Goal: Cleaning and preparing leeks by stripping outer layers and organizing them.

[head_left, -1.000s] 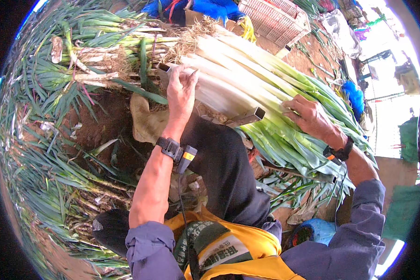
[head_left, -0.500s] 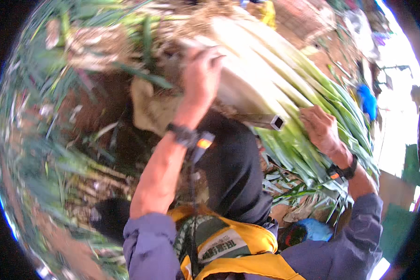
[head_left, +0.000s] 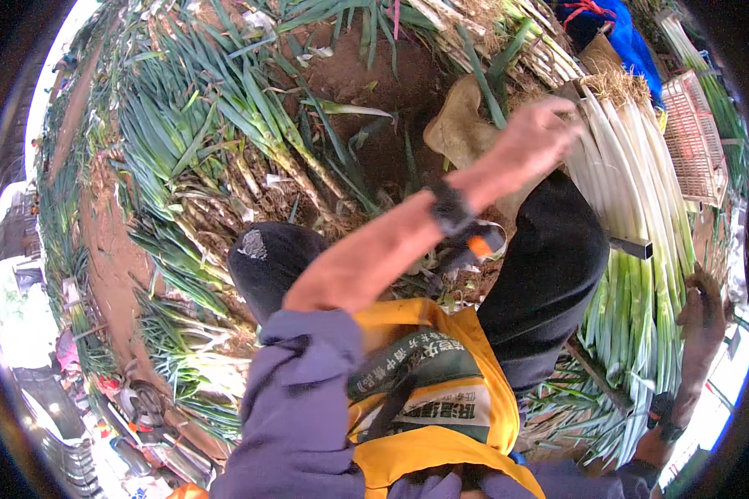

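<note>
A thick bundle of long green onions (head_left: 641,183) lies to my right, with roots far and leaves near. My left hand (head_left: 545,129) reaches across to its white ends, just below the roots. Its fingers are curled and somewhat blurred; what they hold, if anything, I cannot make out. My right hand (head_left: 701,303) lies along the bundle's right side, by the green leaves, shaded, with fingers apart. A square metal tube (head_left: 632,247) sticks out between my right knee and the stalks. Each wrist wears a black band.
Loose green onions with soil on their roots (head_left: 250,158) spread over the ground to my left. A pinkish plastic crate (head_left: 699,137) and a blue cloth or bag (head_left: 632,50) stand beyond the bundle. Near my left hand hangs a tan sheet (head_left: 458,125). More onions (head_left: 508,33) lie at the far side.
The view has swung left, so the bundle now appears farther right. My left hand stays near the root ends. My right hand has shifted to the bundle's outer side.
</note>
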`<state>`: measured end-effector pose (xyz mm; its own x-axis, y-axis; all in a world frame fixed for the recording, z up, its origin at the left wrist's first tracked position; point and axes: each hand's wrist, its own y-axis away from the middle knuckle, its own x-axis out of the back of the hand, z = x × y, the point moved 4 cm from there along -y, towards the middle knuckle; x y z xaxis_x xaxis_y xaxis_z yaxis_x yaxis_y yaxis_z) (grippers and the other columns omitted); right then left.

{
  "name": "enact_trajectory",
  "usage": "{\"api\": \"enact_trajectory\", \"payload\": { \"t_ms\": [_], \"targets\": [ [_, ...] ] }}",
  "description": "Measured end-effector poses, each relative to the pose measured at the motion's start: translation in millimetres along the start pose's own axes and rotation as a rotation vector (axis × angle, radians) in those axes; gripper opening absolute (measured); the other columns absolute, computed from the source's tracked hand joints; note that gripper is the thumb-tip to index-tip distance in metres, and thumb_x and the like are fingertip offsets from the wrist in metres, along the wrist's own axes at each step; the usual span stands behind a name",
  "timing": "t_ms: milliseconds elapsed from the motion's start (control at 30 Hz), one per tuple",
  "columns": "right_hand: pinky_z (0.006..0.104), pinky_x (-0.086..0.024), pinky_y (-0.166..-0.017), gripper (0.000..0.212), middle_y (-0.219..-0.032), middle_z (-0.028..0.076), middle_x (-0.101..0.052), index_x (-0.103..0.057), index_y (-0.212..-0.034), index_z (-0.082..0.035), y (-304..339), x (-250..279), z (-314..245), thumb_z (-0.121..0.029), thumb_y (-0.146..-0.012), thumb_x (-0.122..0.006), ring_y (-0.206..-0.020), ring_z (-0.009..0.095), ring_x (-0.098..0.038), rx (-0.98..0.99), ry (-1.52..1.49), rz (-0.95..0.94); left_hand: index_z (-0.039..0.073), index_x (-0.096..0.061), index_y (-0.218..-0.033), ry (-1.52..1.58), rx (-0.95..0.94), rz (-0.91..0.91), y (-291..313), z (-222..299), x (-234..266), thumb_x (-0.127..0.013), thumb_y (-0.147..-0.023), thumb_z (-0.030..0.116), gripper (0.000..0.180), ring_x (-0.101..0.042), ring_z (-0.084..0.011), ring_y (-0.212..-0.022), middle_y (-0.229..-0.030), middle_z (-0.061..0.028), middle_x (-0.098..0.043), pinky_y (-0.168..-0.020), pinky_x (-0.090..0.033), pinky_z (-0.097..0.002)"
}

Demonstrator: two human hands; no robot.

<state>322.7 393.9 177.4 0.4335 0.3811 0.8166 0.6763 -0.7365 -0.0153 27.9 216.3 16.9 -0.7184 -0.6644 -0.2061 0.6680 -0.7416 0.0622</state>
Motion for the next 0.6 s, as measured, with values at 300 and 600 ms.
{"api": "enact_trajectory", "payload": {
  "t_ms": [300,600],
  "targets": [
    [0.0259,-0.045,-0.054,0.028,-0.078,0.002,-0.065,-0.071,-0.112,-0.004,-26.0,-290.7,-244.8,-0.027,-0.097,-0.064,-0.062,0.009,-0.057,0.581,-0.285,-0.903,0.0,-0.065,-0.117,0.466,-0.319,0.576,137.0,83.9,252.5,-0.066,-0.095,0.013,0.026,-0.066,-0.0197,-0.09,-0.103,-0.0098,-0.069,-0.091,-0.054,-0.038],
    [0.0503,-0.05,-0.077,0.039,-0.097,0.023,-0.067,-0.062,-0.113,0.005,66.5,-643.7,-204.2,-0.028,-0.093,-0.065,-0.087,0.038,-0.066,0.578,0.085,-0.972,-0.001,-0.06,-0.113,0.534,-0.34,0.781,259.3,110.8,318.8,-0.059,-0.101,0.014,0.02,-0.057,-0.0093,-0.077,-0.092,-0.0009,-0.065,-0.093,-0.049,-0.0321]
  ]
}}
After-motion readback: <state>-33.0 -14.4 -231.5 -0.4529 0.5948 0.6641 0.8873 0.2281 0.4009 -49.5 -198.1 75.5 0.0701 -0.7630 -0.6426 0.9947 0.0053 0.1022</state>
